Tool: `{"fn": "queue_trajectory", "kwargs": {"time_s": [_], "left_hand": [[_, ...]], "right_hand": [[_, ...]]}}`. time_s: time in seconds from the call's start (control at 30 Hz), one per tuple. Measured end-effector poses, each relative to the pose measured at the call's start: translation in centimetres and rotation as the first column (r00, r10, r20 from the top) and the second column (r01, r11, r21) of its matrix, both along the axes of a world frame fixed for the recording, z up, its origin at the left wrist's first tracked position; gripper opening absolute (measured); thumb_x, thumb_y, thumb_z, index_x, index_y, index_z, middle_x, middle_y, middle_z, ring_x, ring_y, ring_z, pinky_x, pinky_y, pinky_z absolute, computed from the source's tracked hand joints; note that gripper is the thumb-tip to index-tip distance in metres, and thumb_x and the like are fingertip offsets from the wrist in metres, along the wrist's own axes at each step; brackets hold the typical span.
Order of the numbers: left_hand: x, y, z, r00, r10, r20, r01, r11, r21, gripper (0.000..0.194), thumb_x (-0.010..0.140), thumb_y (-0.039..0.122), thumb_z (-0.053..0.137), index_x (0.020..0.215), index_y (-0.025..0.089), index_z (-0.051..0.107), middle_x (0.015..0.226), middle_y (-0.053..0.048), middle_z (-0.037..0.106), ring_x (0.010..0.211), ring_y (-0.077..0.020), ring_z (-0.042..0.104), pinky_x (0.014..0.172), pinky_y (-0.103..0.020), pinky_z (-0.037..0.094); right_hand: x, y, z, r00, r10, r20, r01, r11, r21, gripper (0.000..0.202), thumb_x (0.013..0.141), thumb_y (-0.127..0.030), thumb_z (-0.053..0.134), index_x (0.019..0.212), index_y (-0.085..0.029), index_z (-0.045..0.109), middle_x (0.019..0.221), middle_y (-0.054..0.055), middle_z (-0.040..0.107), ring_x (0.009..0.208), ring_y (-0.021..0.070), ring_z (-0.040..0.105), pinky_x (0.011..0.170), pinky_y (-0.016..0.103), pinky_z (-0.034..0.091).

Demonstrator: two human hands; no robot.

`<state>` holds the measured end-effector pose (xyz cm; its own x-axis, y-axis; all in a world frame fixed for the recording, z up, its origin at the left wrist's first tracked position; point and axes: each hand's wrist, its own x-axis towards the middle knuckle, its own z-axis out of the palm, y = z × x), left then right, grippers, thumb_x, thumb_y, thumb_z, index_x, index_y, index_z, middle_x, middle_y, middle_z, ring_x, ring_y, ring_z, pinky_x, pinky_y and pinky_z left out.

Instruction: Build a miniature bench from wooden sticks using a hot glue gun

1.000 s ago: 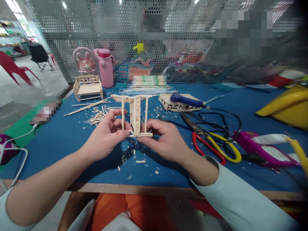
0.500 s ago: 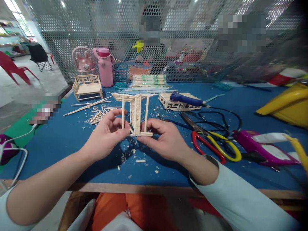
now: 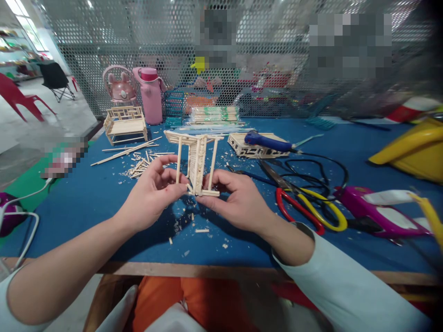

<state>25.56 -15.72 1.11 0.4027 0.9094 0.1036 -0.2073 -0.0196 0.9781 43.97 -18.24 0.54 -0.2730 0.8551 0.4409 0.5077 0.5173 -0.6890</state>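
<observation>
A small frame of thin wooden sticks, like a piece of miniature furniture, is held on edge above the blue table. My left hand pinches its lower left corner between thumb and fingers. On the other side my right hand is closed on the lower right corner, thumb underneath; some of its fingers are hidden behind the sticks. Loose cut sticks lie in a pile beyond my left hand. Farther back stands a miniature wooden bench.
A blue glue gun rests on a flat stick-built piece. Right of my hand lie scissors with red and yellow handles, a black cord and a purple tool. A pink bottle stands by the perforated metal screen.
The stick frame has tilted slightly, its top leaning a little to the right. Both hands keep their hold in nearly the same place.
</observation>
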Motion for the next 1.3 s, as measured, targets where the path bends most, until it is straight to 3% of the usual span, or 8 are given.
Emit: {"fn": "queue_trajectory", "kwargs": {"time_s": [0.2, 0.37, 0.67, 0.83, 1.0, 1.1, 1.2, 1.3], "left_hand": [[-0.5, 0.7, -0.5, 0.991, 0.123, 0.052, -0.122, 0.992, -0.029, 0.031, 0.082, 0.04, 0.05, 0.102, 0.017, 0.057, 0.086, -0.002, 0.057, 0.075, -0.012, 0.053, 0.068, -0.025, 0.042], [0.6, 0.0, -1.0, 0.985, 0.062, -0.159, -0.045, 0.993, 0.11, 0.031, 0.072, 0.032, 0.069, 0.096, 0.017, 0.059, 0.088, -0.002, 0.059, 0.074, -0.0123, 0.052, 0.067, -0.025, 0.041], [1.6, 0.7, -2.1, 0.999, 0.054, -0.003, -0.053, 0.99, 0.132, 0.028, 0.071, 0.029, 0.072, 0.092, 0.017, 0.059, 0.075, 0.001, 0.06, 0.07, -0.0116, 0.055, 0.07, -0.025, 0.045], [1.5, 0.8, -1.9, 0.998, 0.002, -0.065, 0.01, 0.981, 0.193, 0.029, 0.072, 0.031, 0.069, 0.098, 0.017, 0.064, 0.078, -0.001, 0.065, 0.067, -0.0116, 0.055, 0.065, -0.024, 0.045], [1.5, 0.8, -1.7, 0.98, 0.116, -0.159, -0.067, 0.956, 0.287, 0.026, 0.079, 0.031, 0.062, 0.101, 0.018, 0.066, 0.084, -0.001, 0.068, 0.077, -0.0147, 0.059, 0.073, -0.026, 0.046], [1.3, 1.8, -1.9, 0.957, 0.191, -0.22, -0.101, 0.926, 0.363, 0.024, 0.08, 0.032, 0.06, 0.098, 0.018, 0.067, 0.083, -0.002, 0.068, 0.074, -0.015, 0.058, 0.07, -0.026, 0.045], [1.2, 3.6, -2.6, 0.9, 0.311, -0.305, -0.129, 0.859, 0.496, 0.023, 0.079, 0.033, 0.06, 0.094, 0.017, 0.068, 0.079, -0.002, 0.068, 0.071, -0.0158, 0.057, 0.07, -0.028, 0.044], [1.1, 5.1, -3.5, 0.851, 0.331, -0.409, -0.047, 0.821, 0.568, 0.024, 0.078, 0.031, 0.061, 0.097, 0.019, 0.069, 0.082, -0.003, 0.07, 0.073, -0.017, 0.058, 0.073, -0.03, 0.044]], "right_hand": [[-0.2, 0.0, -0.5, 0.984, -0.079, -0.158, 0.067, 0.994, -0.082, 0.019, 0.071, -0.028, 0.067, 0.067, -0.018, 0.052, 0.065, -0.001, 0.058, 0.058, 0.01, 0.05, 0.055, 0.022, 0.041], [-1.2, 0.2, -1.3, 0.913, -0.172, -0.371, 0.121, 0.98, -0.158, 0.024, 0.07, -0.034, 0.069, 0.07, -0.019, 0.051, 0.069, 0.0, 0.062, 0.063, 0.0127, 0.056, 0.058, 0.025, 0.047], [-2.2, 0.5, -2.1, 0.82, 0.027, -0.571, -0.217, 0.939, -0.267, 0.032, 0.068, -0.036, 0.072, 0.093, -0.02, 0.061, 0.099, 0.006, 0.069, 0.091, 0.0181, 0.065, 0.09, 0.036, 0.049], [-2.1, 0.6, -2.0, 0.851, 0.079, -0.519, -0.234, 0.942, -0.239, 0.029, 0.075, -0.041, 0.064, 0.096, -0.021, 0.066, 0.111, 0.006, 0.066, 0.102, 0.0186, 0.062, 0.1, 0.038, 0.042], [-2.5, 0.7, -2.1, 0.83, 0.115, -0.546, -0.288, 0.926, -0.244, 0.033, 0.077, -0.033, 0.061, 0.108, -0.022, 0.063, 0.12, 0.006, 0.062, 0.111, 0.0173, 0.057, 0.102, 0.035, 0.04], [-2.3, 0.7, -2.5, 0.847, 0.01, -0.532, -0.197, 0.935, -0.295, 0.041, 0.074, -0.025, 0.062, 0.114, -0.02, 0.059, 0.121, 0.008, 0.061, 0.111, 0.017, 0.057, 0.099, 0.033, 0.043], [-1.8, 0.6, -2.7, 0.918, -0.153, -0.366, -0.007, 0.916, -0.401, 0.038, 0.073, -0.022, 0.061, 0.11, -0.016, 0.061, 0.101, 0.009, 0.068, 0.087, 0.0166, 0.065, 0.079, 0.03, 0.052], [-1.3, 0.3, -2.4, 0.986, -0.124, -0.112, 0.074, 0.926, -0.371, 0.018, 0.076, -0.022, 0.055, 0.088, -0.014, 0.068, 0.067, 0.002, 0.066, 0.057, 0.0119, 0.057, 0.055, 0.025, 0.047]]}}
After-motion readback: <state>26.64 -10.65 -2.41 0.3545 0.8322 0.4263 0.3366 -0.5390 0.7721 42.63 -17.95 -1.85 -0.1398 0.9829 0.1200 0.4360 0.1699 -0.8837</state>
